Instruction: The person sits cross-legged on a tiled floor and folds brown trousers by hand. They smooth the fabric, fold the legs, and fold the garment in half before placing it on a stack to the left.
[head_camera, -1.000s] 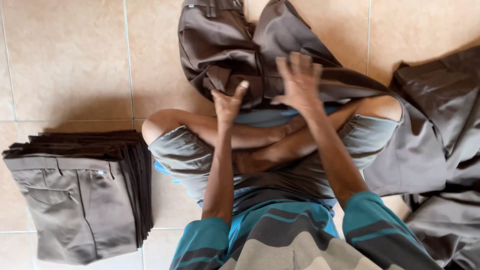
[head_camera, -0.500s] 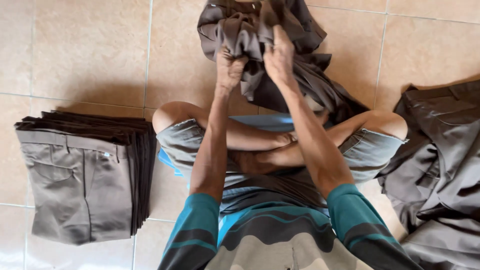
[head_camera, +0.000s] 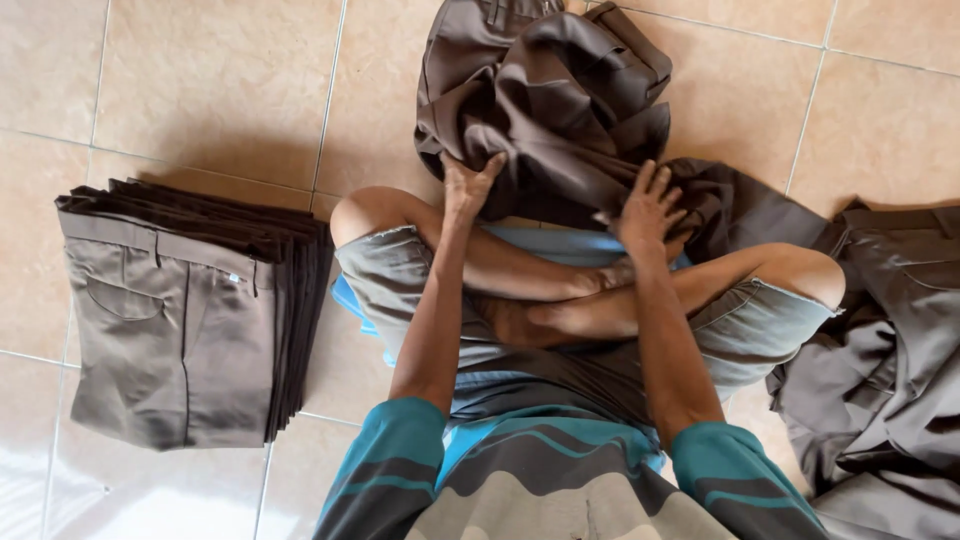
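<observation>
While the person sits cross-legged on the tiled floor (head_camera: 200, 90), a neat stack of folded brown trousers (head_camera: 180, 310) lies at the far left of the scene, squared up with a waistband and pocket on top, well apart from both hands; moving right, the left hand (head_camera: 468, 185) reaches out past the left knee and closes its fingers on the near left edge of a crumpled pair of brown trousers (head_camera: 545, 100); that pair lies bunched on the floor just beyond the crossed legs, its waistband at the far side, its folds heaped up between and beyond the two hands; further right, the right hand (head_camera: 648, 210) rests on the near right part of the same crumpled pair, fingers spread wide and pressed flat on the cloth, with no pinch that can be seen; so the garment sits ahead of both hands, touching each, the left gripping it and the right pressing on it; a tail of the cloth runs on to the right over the right knee; at the far right, a loose heap of more brown trousers (head_camera: 890, 350) lies unfolded on the floor beside the right leg, apart from the hands.
</observation>
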